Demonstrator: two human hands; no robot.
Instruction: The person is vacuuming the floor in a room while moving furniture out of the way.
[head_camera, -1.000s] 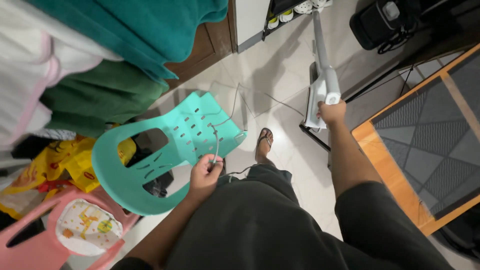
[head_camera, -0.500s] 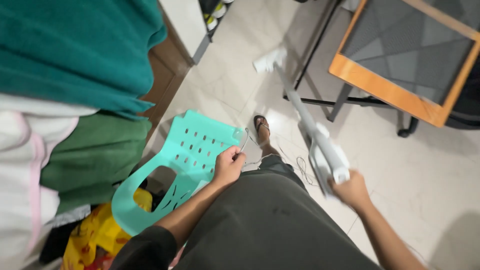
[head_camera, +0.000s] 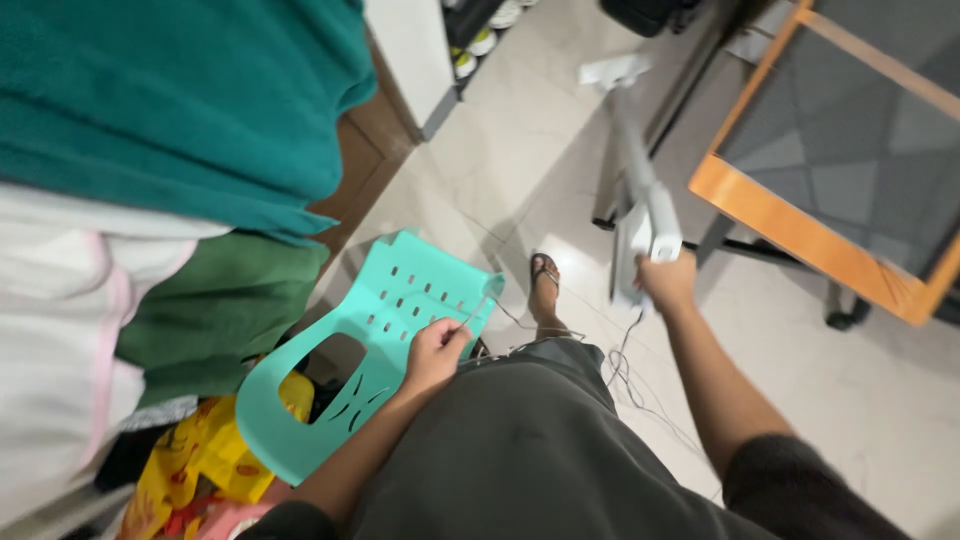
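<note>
pale tiled floor (head_camera: 880, 400) (glossy)

Plastic chair (head_camera: 380, 350): mint green, seat dotted with rows of small dark slots. Stick vacuum (head_camera: 640, 215): white, grey along the tube. Cord (head_camera: 625, 370): thin, pale grey. Hanging cloth (head_camera: 190, 100): deep teal; below it a darker green cloth (head_camera: 215, 310); beside these a white cloth (head_camera: 60, 330) with a pink stripe. Bag (head_camera: 185, 470): yellow with red print. Table (head_camera: 800, 220): orange wood frame, grey top with geometric panels. Floor (head_camera: 880, 400): glossy cream tile.
</note>
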